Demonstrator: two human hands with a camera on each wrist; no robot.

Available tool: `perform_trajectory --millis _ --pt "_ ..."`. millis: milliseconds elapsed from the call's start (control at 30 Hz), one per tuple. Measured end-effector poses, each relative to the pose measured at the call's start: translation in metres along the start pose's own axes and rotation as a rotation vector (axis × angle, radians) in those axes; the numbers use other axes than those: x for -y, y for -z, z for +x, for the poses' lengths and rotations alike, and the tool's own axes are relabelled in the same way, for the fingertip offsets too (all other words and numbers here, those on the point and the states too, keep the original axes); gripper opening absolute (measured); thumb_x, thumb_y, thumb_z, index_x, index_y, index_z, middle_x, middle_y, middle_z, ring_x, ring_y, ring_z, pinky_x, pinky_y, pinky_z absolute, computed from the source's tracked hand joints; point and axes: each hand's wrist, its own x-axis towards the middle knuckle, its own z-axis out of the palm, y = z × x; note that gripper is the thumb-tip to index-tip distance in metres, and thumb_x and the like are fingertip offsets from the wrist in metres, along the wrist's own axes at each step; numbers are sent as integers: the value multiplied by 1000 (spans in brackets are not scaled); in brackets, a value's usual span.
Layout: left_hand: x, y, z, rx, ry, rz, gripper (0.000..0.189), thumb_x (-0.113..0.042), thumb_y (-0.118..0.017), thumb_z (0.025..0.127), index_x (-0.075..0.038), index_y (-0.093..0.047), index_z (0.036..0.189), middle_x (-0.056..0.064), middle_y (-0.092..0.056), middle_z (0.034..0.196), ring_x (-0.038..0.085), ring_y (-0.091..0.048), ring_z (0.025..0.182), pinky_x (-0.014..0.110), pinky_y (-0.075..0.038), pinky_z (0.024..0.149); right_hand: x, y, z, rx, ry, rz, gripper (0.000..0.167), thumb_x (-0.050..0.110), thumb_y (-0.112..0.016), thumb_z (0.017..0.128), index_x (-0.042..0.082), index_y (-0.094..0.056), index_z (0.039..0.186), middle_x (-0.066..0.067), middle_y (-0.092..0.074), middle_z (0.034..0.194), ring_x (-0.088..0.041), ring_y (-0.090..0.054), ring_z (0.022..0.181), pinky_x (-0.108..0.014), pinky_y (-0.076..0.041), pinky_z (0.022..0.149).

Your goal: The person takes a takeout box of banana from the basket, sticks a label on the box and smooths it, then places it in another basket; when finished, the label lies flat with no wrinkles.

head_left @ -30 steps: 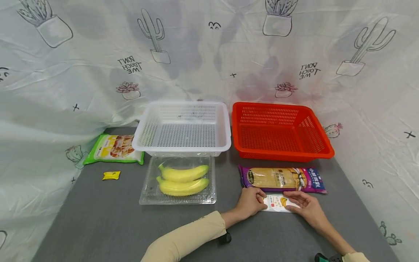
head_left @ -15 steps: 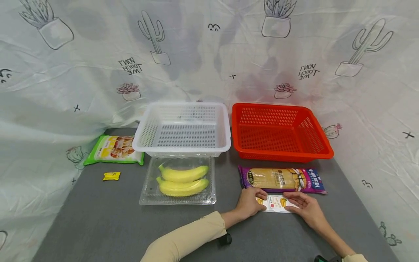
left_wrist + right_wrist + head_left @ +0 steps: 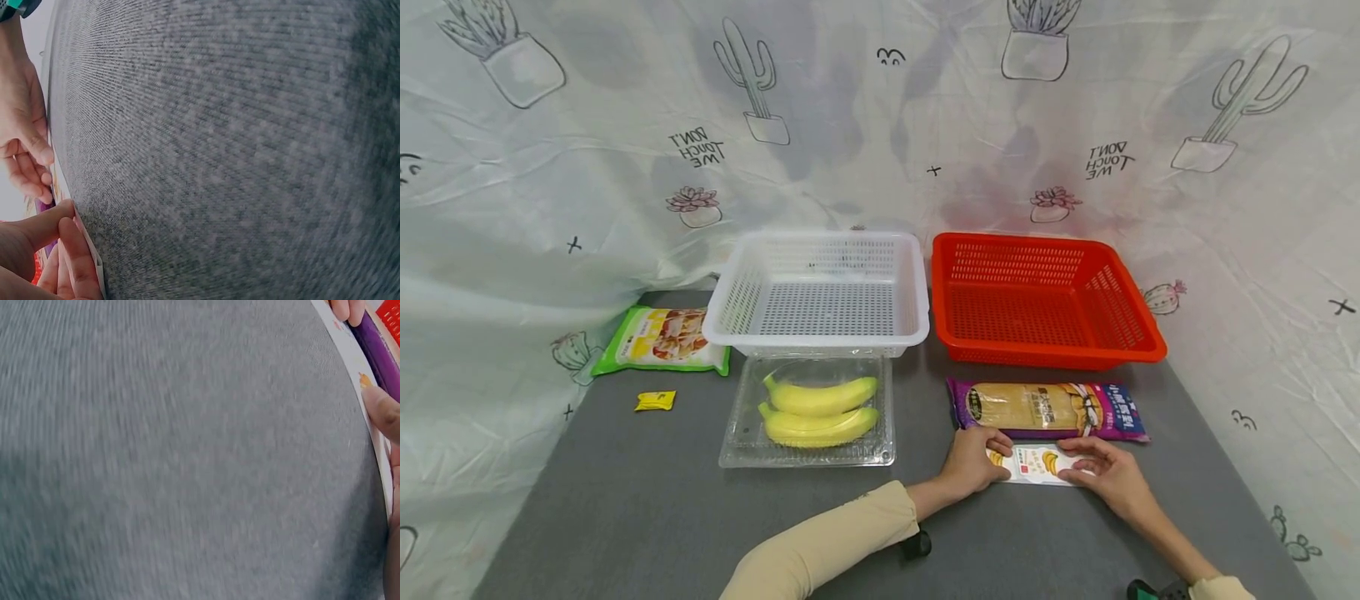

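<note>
Left hand (image 3: 974, 461) and right hand (image 3: 1116, 479) each grip an end of the white packet (image 3: 1033, 464), near pasta bag (image 3: 1037, 408). Probably positioning; next move seems to need even two-handed control.

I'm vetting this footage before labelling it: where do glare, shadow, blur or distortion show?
Head view: mostly sharp, glare spots on the clear box; left wrist view: the table darkens and blurs towards the right edge; right wrist view: lower left is dark and blurred, a shadow lies at lower right, and the card looks bowed, probably by the lens.
</note>
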Motion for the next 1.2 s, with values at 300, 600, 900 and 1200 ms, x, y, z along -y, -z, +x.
perform_trajectory --millis 300,600,900,1200 --pt "0 1 1 4 10 13 33 7 -83 66 -1 -71 96 4 -73 83 10 -66 85 15 -48 69 0 3 5 21 47 -108 33 3 -82 73 1 -69 103 -7 -68 90 -5 -51 64 -18 -44 54" --pt "0 0 1 10 17 15 33 6 -83 66 -2 -71 95 2 -73 82 8 -65 86 16 -47 71 1 4 6 52 42 -84 30 1 -81 73 0 -69 100 -1 -60 81 -4 -47 63 -22 -40 51" --pt "1 -2 0 2 -9 30 33 7 -84 65 -1 -71 94 3 -73 81 7 -65 85 14 -47 71 5 2 7 69 75 -43 30 -4 -81 71 -2 -67 97 -6 -64 84 -5 -54 68 -19 -47 55" --pt "0 -1 0 -7 -39 50 33 7 -83 64 -1 -71 93 4 -73 81 10 -66 84 15 -47 73 13 0 6 68 88 -13 33 -7 -80 70 -4 -65 99 -17 -66 93 -7 -63 77 -17 -53 68"
